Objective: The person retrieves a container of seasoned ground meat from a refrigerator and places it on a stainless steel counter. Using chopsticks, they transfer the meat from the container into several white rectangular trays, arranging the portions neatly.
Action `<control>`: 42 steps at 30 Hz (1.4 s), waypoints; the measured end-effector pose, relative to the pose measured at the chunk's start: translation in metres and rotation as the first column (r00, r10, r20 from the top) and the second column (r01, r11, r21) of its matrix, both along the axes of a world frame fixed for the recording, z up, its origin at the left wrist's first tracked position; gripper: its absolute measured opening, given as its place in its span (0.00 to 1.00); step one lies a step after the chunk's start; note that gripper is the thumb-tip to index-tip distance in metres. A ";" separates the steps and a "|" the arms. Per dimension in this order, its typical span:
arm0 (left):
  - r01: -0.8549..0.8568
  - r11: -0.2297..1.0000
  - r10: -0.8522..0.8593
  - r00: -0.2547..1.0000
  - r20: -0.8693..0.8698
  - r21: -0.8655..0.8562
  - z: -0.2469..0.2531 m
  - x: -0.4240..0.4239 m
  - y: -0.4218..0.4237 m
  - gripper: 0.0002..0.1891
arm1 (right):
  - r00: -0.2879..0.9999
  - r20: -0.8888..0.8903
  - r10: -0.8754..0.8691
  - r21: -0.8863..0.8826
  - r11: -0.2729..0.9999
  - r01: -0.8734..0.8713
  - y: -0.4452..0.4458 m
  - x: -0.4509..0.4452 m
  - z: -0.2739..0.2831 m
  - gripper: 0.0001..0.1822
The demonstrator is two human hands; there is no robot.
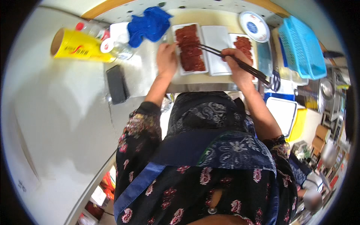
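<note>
My right hand [239, 66] grips a pair of dark chopsticks [254, 73]. Their tips touch or hover just over the right side of the dark red meat slices [192, 60] in a white tray [206, 66]. Beside that tray's left edge is my left hand [166, 60], its fingers bent at the rim; whether they grip it is unclear. A bare white tray [216, 35] lies in the middle. To its right, a third white tray [231, 38] holds more meat slices [243, 45], partly hidden by my right hand. The trays rest on a pale cutting board [216, 18].
A blue cloth [149, 26], a bottle with a white cap [121, 50], a yellow roll [81, 46] and a black phone-like object [116, 84] lie left. A patterned plate [254, 26] and light-blue baskets [303, 47] stand right. Other people [312, 181] are at lower right.
</note>
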State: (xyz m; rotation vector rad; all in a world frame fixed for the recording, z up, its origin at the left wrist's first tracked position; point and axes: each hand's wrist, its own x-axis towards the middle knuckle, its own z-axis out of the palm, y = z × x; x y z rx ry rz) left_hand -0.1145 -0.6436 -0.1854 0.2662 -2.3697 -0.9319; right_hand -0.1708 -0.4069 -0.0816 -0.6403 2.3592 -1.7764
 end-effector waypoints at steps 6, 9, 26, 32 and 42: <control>-0.212 0.956 0.188 0.973 0.130 0.203 0.000 0.030 0.005 0.02 | 0.997 0.024 -0.070 -0.053 0.996 0.071 0.010 0.015 0.026 0.06; -0.303 0.947 0.263 0.922 0.283 0.107 -0.005 0.054 0.001 0.06 | 0.981 0.118 -0.153 -0.138 0.976 0.169 0.037 0.021 0.038 0.06; -0.208 0.960 0.265 0.887 0.379 -0.185 -0.029 0.072 -0.005 0.10 | 0.864 0.212 -0.456 -0.130 0.864 0.487 0.189 0.039 0.015 0.11; -0.188 0.954 0.268 0.884 0.384 -0.232 -0.026 0.071 -0.005 0.11 | 0.821 0.266 -0.505 -0.238 0.791 0.563 0.184 0.023 -0.005 0.11; -0.206 0.944 0.298 0.867 0.399 -0.258 -0.020 0.072 0.001 0.10 | 0.910 0.154 -0.384 -0.109 0.909 0.402 0.198 0.029 0.012 0.11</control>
